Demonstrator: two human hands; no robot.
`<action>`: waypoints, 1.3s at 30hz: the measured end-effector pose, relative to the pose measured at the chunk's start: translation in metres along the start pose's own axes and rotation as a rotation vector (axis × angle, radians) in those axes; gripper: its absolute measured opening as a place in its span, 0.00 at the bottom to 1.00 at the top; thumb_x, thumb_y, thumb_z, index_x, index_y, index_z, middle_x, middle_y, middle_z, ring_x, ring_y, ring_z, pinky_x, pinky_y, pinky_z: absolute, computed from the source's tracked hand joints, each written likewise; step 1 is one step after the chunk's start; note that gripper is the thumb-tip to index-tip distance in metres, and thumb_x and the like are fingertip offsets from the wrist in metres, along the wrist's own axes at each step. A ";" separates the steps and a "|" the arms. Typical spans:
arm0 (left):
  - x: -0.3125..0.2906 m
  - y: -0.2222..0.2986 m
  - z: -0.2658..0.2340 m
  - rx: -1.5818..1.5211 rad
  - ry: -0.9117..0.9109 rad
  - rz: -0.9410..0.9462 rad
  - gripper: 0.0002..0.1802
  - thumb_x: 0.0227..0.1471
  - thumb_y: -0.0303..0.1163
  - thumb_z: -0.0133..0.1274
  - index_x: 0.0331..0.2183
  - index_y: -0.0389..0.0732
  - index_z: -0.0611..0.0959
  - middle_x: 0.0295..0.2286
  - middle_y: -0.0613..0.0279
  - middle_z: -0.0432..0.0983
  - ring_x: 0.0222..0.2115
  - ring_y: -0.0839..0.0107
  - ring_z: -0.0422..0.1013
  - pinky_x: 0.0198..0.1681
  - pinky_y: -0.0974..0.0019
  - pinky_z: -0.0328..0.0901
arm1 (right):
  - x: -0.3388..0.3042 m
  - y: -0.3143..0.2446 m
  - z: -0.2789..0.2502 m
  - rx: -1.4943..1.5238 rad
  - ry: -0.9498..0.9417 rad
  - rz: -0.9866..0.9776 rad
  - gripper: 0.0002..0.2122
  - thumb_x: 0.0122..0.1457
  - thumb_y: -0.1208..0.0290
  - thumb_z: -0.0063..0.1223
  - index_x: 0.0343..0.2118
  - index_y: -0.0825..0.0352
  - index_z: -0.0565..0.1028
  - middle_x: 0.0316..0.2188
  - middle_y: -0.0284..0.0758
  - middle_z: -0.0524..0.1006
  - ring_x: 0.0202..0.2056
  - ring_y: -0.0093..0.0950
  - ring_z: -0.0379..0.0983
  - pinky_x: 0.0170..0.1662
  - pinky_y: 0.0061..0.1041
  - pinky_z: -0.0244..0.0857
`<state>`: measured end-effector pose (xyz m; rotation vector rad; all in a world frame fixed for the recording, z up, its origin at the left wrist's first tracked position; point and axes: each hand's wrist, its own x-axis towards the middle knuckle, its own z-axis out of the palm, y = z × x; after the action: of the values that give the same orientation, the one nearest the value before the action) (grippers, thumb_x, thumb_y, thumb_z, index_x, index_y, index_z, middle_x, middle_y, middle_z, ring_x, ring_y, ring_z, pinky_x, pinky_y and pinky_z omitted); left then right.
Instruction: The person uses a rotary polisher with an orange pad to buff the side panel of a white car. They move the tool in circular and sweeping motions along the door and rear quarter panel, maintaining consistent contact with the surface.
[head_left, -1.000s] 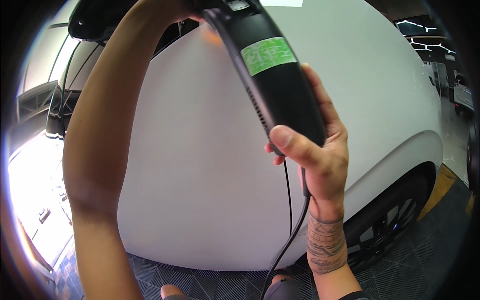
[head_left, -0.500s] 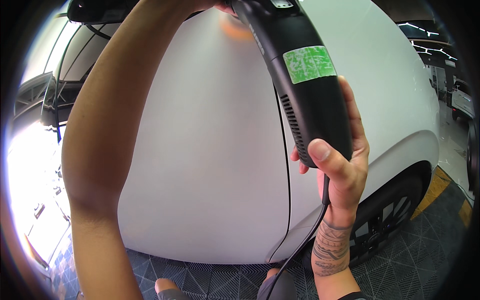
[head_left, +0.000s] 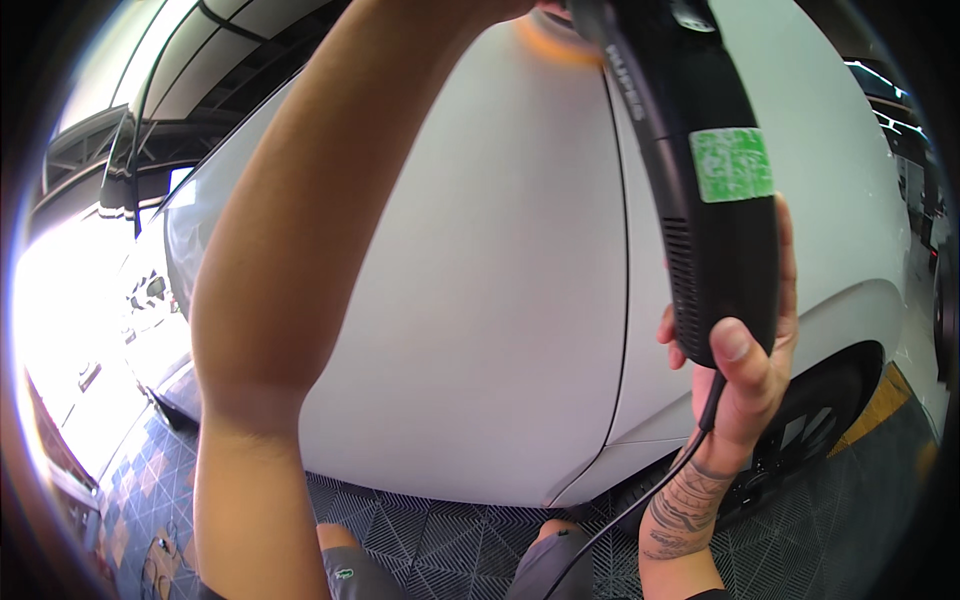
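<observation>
A black car polisher (head_left: 715, 260) with a green label and side vents slants across the upper right. Its blurred orange pad (head_left: 562, 42) meets the white car door (head_left: 470, 280) near the top edge. My right hand (head_left: 755, 375) is wrapped round the polisher's rear end, thumb over the near side, where the black cord (head_left: 640, 500) comes out. My left arm reaches up across the door to the polisher's head; my left hand (head_left: 505, 8) grips there, mostly cut off by the upper edge.
Right of the door seam, a rear wheel (head_left: 820, 410) sits under the white rear panel (head_left: 740, 340). Dark patterned floor tiles (head_left: 430, 515) lie below, near my knees. The cord hangs down between my right forearm and the car. Bright light comes from the left.
The polisher and both hands have shifted right in view, and its rear end sits slightly lower. The pad now shows closer to the door seam. Both hands keep their hold.
</observation>
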<state>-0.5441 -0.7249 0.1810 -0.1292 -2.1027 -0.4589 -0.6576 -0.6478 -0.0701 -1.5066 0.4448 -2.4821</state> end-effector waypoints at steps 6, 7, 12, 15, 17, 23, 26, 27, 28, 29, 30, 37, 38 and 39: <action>-0.018 0.002 -0.001 -0.080 -0.025 0.021 0.18 0.64 0.34 0.43 0.47 0.32 0.77 0.31 0.58 0.78 0.20 0.78 0.72 0.18 0.71 0.67 | -0.005 0.005 -0.001 -0.075 -0.041 -0.033 0.49 0.42 0.51 0.66 0.65 0.69 0.54 0.38 0.50 0.75 0.18 0.24 0.73 0.14 0.16 0.65; -0.025 0.004 -0.004 -0.117 -0.050 0.013 0.17 0.64 0.33 0.43 0.47 0.31 0.77 0.31 0.57 0.78 0.20 0.77 0.72 0.18 0.70 0.67 | -0.006 0.006 -0.001 -0.077 -0.046 -0.033 0.49 0.42 0.51 0.66 0.65 0.69 0.53 0.38 0.51 0.75 0.18 0.25 0.73 0.14 0.16 0.65; -0.032 0.003 -0.005 -0.124 -0.007 0.051 0.17 0.64 0.32 0.43 0.47 0.30 0.77 0.32 0.55 0.78 0.21 0.76 0.73 0.21 0.71 0.70 | -0.012 0.003 0.002 -0.024 -0.013 0.057 0.51 0.36 0.58 0.68 0.65 0.67 0.54 0.38 0.46 0.76 0.20 0.24 0.74 0.18 0.19 0.72; -0.039 0.003 -0.004 -0.086 0.025 0.083 0.17 0.64 0.31 0.43 0.47 0.29 0.77 0.33 0.55 0.78 0.23 0.75 0.74 0.23 0.71 0.71 | -0.015 0.004 0.005 -0.008 -0.016 0.082 0.51 0.35 0.58 0.69 0.65 0.67 0.55 0.39 0.45 0.76 0.20 0.24 0.75 0.19 0.20 0.73; -0.043 0.001 -0.011 -0.089 0.043 0.095 0.17 0.63 0.30 0.43 0.48 0.29 0.76 0.34 0.54 0.78 0.24 0.75 0.74 0.25 0.72 0.71 | -0.015 0.007 0.013 -0.002 -0.014 0.082 0.51 0.34 0.58 0.69 0.65 0.67 0.56 0.40 0.45 0.76 0.20 0.24 0.75 0.21 0.20 0.74; -0.053 0.014 -0.042 -0.134 -0.204 0.026 0.17 0.64 0.29 0.42 0.49 0.28 0.75 0.37 0.53 0.78 0.26 0.75 0.75 0.26 0.72 0.72 | -0.018 0.016 0.015 -0.044 -0.046 -0.011 0.51 0.40 0.53 0.67 0.66 0.67 0.51 0.40 0.52 0.74 0.18 0.26 0.73 0.15 0.18 0.65; -0.054 0.006 -0.028 -0.087 -0.085 0.064 0.18 0.64 0.29 0.42 0.49 0.29 0.76 0.38 0.53 0.78 0.26 0.76 0.75 0.25 0.73 0.70 | -0.020 0.017 0.018 -0.021 -0.044 -0.005 0.52 0.39 0.54 0.68 0.66 0.67 0.51 0.39 0.50 0.74 0.18 0.27 0.73 0.15 0.19 0.65; -0.055 0.005 -0.024 -0.057 -0.023 0.082 0.18 0.64 0.29 0.42 0.49 0.29 0.76 0.38 0.53 0.78 0.26 0.76 0.74 0.26 0.73 0.70 | -0.020 0.018 0.018 -0.010 -0.044 -0.004 0.52 0.39 0.54 0.68 0.66 0.67 0.51 0.38 0.50 0.74 0.18 0.27 0.73 0.15 0.19 0.65; -0.057 0.004 -0.019 -0.025 0.039 0.097 0.18 0.64 0.29 0.42 0.49 0.29 0.76 0.38 0.53 0.78 0.26 0.76 0.74 0.26 0.73 0.70 | -0.021 0.019 0.019 -0.005 -0.042 -0.002 0.52 0.39 0.55 0.68 0.66 0.67 0.51 0.38 0.50 0.74 0.18 0.27 0.73 0.15 0.19 0.65; -0.060 0.006 -0.021 -0.030 0.033 0.088 0.18 0.64 0.29 0.41 0.49 0.29 0.76 0.38 0.53 0.78 0.27 0.76 0.74 0.26 0.74 0.70 | -0.021 0.020 0.019 -0.001 -0.040 0.000 0.52 0.39 0.55 0.68 0.66 0.67 0.51 0.38 0.49 0.74 0.18 0.27 0.72 0.15 0.19 0.65; -0.064 0.006 -0.020 -0.014 0.036 0.101 0.18 0.64 0.29 0.41 0.49 0.28 0.76 0.38 0.53 0.78 0.27 0.76 0.74 0.27 0.74 0.70 | -0.022 0.020 0.020 0.003 -0.039 0.001 0.52 0.39 0.55 0.68 0.66 0.67 0.51 0.37 0.49 0.74 0.18 0.27 0.72 0.15 0.19 0.66; -0.071 0.010 -0.036 -0.044 -0.016 0.090 0.18 0.64 0.29 0.42 0.50 0.28 0.76 0.38 0.53 0.78 0.28 0.77 0.74 0.27 0.74 0.69 | -0.026 0.022 0.027 0.024 -0.032 0.021 0.52 0.37 0.56 0.69 0.66 0.67 0.52 0.41 0.49 0.74 0.18 0.26 0.72 0.14 0.19 0.67; -0.070 0.002 -0.032 0.023 0.042 0.162 0.18 0.64 0.29 0.42 0.50 0.29 0.76 0.38 0.54 0.78 0.28 0.77 0.74 0.26 0.75 0.68 | -0.025 0.023 0.030 0.031 -0.031 0.021 0.52 0.37 0.56 0.69 0.66 0.67 0.52 0.42 0.50 0.74 0.18 0.26 0.73 0.14 0.19 0.67; -0.072 0.003 -0.032 0.034 0.050 0.160 0.17 0.63 0.29 0.43 0.50 0.30 0.76 0.37 0.54 0.78 0.28 0.78 0.73 0.24 0.75 0.67 | -0.025 0.024 0.032 0.037 -0.030 0.020 0.53 0.36 0.56 0.69 0.66 0.67 0.52 0.42 0.50 0.74 0.18 0.27 0.73 0.14 0.18 0.67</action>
<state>-0.4784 -0.7282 0.1377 -0.2615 -2.0319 -0.3278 -0.6174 -0.6663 -0.0857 -1.5153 0.4045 -2.4352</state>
